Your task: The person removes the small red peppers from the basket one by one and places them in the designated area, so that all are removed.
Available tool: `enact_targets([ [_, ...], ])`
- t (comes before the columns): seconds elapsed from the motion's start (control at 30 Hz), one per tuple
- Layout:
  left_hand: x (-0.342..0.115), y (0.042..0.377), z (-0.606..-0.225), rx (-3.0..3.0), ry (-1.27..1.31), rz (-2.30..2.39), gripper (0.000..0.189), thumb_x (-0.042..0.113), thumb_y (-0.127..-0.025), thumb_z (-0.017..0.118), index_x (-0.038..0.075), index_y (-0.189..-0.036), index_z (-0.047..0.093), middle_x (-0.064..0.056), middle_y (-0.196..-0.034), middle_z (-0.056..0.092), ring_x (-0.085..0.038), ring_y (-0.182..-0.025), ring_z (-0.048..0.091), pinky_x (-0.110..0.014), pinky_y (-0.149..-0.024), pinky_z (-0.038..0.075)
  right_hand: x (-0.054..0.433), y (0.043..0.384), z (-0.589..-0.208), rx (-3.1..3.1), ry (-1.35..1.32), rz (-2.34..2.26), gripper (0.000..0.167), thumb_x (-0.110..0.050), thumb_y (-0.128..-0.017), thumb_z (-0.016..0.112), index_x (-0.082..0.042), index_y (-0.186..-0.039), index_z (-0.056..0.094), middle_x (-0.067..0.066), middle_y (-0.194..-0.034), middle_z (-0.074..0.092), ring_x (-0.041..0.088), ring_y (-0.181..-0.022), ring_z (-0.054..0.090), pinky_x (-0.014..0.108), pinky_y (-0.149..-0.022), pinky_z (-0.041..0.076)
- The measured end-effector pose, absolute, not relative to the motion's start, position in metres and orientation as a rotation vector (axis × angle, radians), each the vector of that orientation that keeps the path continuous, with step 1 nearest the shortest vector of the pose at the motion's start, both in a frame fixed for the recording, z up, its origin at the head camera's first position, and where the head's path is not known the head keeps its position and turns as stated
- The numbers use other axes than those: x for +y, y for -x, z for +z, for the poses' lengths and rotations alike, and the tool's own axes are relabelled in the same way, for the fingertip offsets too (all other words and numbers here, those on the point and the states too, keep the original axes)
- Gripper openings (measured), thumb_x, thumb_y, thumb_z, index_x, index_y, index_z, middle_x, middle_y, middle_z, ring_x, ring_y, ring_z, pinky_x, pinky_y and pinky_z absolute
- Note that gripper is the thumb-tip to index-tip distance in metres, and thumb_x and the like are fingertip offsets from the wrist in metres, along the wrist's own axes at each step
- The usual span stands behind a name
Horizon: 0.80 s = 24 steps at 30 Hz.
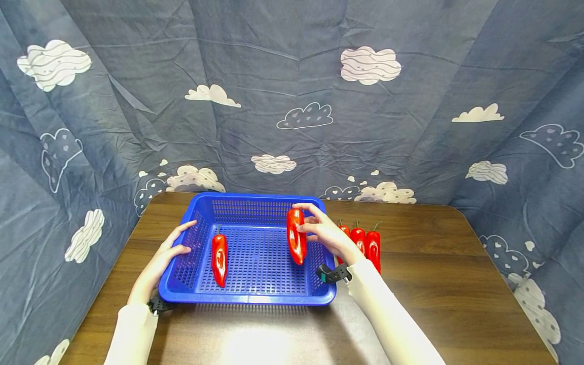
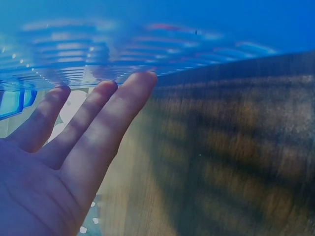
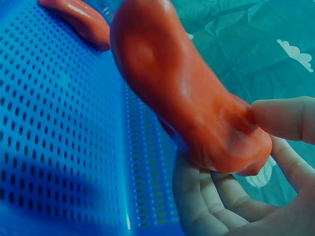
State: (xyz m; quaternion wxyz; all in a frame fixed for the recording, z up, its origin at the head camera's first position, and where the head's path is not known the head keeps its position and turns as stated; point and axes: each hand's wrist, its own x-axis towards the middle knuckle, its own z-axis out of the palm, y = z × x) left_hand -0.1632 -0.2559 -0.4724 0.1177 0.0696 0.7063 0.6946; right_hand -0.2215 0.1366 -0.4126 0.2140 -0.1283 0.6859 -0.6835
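Note:
A long red pepper (image 1: pixel 296 235) is pinched between the thumb and fingers of my right hand (image 1: pixel 321 230). It hangs tip down over the right part of a blue perforated plastic basket (image 1: pixel 248 300). In the right wrist view the pepper (image 3: pixel 167 78) is close and glossy, with fingers round its upper end. My left hand (image 1: pixel 166 256) holds the basket's left rim, thumb over the edge; in the left wrist view several straight fingers (image 2: pixel 106 128) touch the outer wall. Another red pepper (image 1: pixel 220 258) lies on the basket floor at the left, stem toward the back.
Several red peppers (image 1: pixel 373 246) lie side by side on the wooden table (image 1: pixel 433 274), just right of the basket and partly behind my right forearm. A dark cloth curtain (image 1: pixel 310 147) with cloud patterns hangs behind the table and along both sides.

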Motion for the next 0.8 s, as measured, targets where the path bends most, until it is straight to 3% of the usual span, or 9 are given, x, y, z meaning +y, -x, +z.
enact_targets([
  [0.37,-0.255,0.163,-0.472,2.050,-0.184,2.037,0.060,0.003,-0.095,0.040,0.022,-0.150,0.026,-0.024,-0.142,0.026,-0.031,-0.107,0.050,-0.039,-0.077,0.050,0.149,0.220,-0.407,1.894,0.372,-1.916,0.058,0.006,-0.088,0.052,-0.005,-0.143,0.033,0.014,-0.099,0.057,0.022,-0.089,0.061,0.038,-0.077,0.052],
  [0.8,-0.255,0.162,-0.471,2.052,-0.177,2.032,0.061,0.004,-0.095,0.041,0.023,-0.150,0.026,-0.024,-0.142,0.026,-0.032,-0.107,0.050,-0.040,-0.076,0.050,0.166,0.218,-0.406,1.932,0.387,-1.927,0.059,0.005,-0.088,0.053,-0.003,-0.143,0.032,0.006,-0.091,0.060,0.017,-0.084,0.060,0.033,-0.074,0.051],
])
